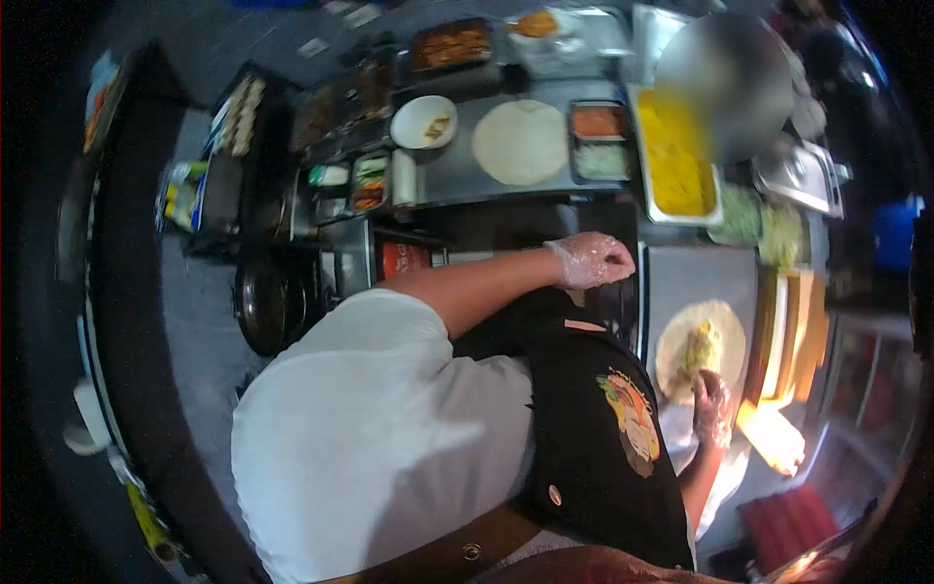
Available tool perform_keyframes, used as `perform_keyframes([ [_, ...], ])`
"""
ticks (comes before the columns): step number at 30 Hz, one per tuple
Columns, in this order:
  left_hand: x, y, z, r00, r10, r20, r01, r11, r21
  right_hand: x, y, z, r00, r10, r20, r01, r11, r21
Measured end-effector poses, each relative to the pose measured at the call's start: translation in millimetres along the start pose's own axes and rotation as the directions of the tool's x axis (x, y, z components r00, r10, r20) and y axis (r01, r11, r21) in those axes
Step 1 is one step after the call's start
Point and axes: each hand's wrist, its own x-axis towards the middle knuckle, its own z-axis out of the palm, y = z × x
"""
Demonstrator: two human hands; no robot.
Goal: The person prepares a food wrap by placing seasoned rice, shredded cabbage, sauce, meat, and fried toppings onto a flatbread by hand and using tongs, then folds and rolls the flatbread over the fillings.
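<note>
My left hand (593, 260), in a clear glove, is held over the dark gap in front of the counter. Its fingers are curled closed, and nothing shows in them. To the right, a flatbread (673, 356) lies on a steel surface with a yellow and green filling (702, 346) heaped on it. My gloved right hand (713, 409) is at the near end of that filling, fingertips drawn together; what they grip, if anything, is too small to tell. Another flatbread (520, 142) rests on the back counter beside a white bowl (423, 122) containing some brown food.
Behind stand a tray of yellow food (678, 185), a container of red and white ingredients (600, 141) and a tray of brown food (450, 47). Shredded greens (739, 216) sit at the right, above cardboard (803, 336). A blurred round patch hides part of the upper right.
</note>
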Motion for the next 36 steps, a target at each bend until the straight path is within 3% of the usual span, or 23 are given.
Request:
perform_keyframes([
  [1,-17.6,-15.4,-20.2,0.996,0.034,-0.082,-0.036,0.999,-0.02,9.0,-14.0,1.3,1.0,0.0,0.023,-0.001,0.999,0.047],
  [3,-46.5,-53.6,-51.1,0.971,0.09,-0.223,-0.105,0.993,-0.054,33.0,-46.7,-3.5,0.996,-0.025,0.089,0.031,0.997,-0.066],
  [7,-144.9,-92.1,-163.0,0.888,-0.161,-0.43,0.098,0.981,-0.166,79.0,-127.3,31.8,0.974,-0.176,0.14,0.199,0.964,-0.176],
  [9,-188.0,-146.9,-224.7,0.775,-0.226,-0.59,0.193,0.974,-0.119,94.8,-175.5,53.6,0.967,-0.201,0.155,0.235,0.939,-0.252],
  [11,-240.6,-172.0,-303.4,0.607,-0.27,-0.748,0.417,0.909,0.011,114.1,-215.8,84.1,0.956,-0.234,0.178,0.279,0.911,-0.305],
  [13,-291.3,-198.1,-377.8,0.381,-0.435,-0.816,0.444,0.86,-0.251,130.1,-254.4,115.0,0.946,-0.152,0.285,0.216,0.954,-0.209],
  [15,-342.5,-213.8,-450.1,0.259,-0.323,-0.91,0.6,0.793,-0.11,130.6,-303.0,147.5,0.937,-0.167,0.306,0.24,0.946,-0.22],
  [17,-377.6,-270.2,-517.4,0.108,-0.271,-0.957,0.708,0.696,-0.117,141.0,-322.6,179.3,0.919,-0.193,0.343,0.274,0.94,-0.204],
  [20,-410.3,-288.0,-565.1,0.099,-0.255,-0.962,0.769,0.633,-0.089,147.3,-366.8,207.4,0.914,-0.136,0.383,0.22,0.958,-0.183],
  [21,-414.9,-293.2,-573.9,0.085,-0.274,-0.958,0.77,0.628,-0.111,145.8,-389.4,218.1,0.915,-0.102,0.391,0.182,0.968,-0.175],
  [22,-418.5,-300.6,-580.2,0.074,-0.294,-0.953,0.771,0.622,-0.133,139.6,-417.1,224.6,0.89,-0.231,0.394,0.319,0.932,-0.174],
  [25,-420.2,-338.7,-580.0,0.035,-0.346,-0.937,0.743,0.636,-0.207,151.4,-516.3,259.5,0.827,-0.203,0.524,0.38,0.889,-0.255],
  [27,-421.8,-353.0,-571.9,-0.003,-0.393,-0.919,0.697,0.658,-0.284,155.6,-598.2,291.1,0.784,-0.186,0.592,0.497,0.759,-0.421],
  [29,-420.6,-343.7,-555.9,-0.033,-0.454,-0.89,0.638,0.676,-0.369,168.7,-650.6,335.0,0.677,-0.365,0.639,0.66,0.685,-0.309],
  [31,-421.2,-357.5,-544.5,-0.05,-0.42,-0.906,0.558,0.741,-0.374,163.2,-725.2,380.0,0.632,-0.432,0.644,0.713,0.65,-0.263],
  [33,-420.0,-335.5,-526.2,-0.074,-0.39,-0.918,0.502,0.781,-0.372,183.4,-757.0,446.2,0.486,-0.695,0.53,0.854,0.505,-0.122],
  [36,-421.0,-311.6,-495.4,-0.046,-0.38,-0.924,0.397,0.842,-0.366,180.1,-834.3,517.0,0.43,-0.73,0.531,0.902,0.371,-0.22],
])
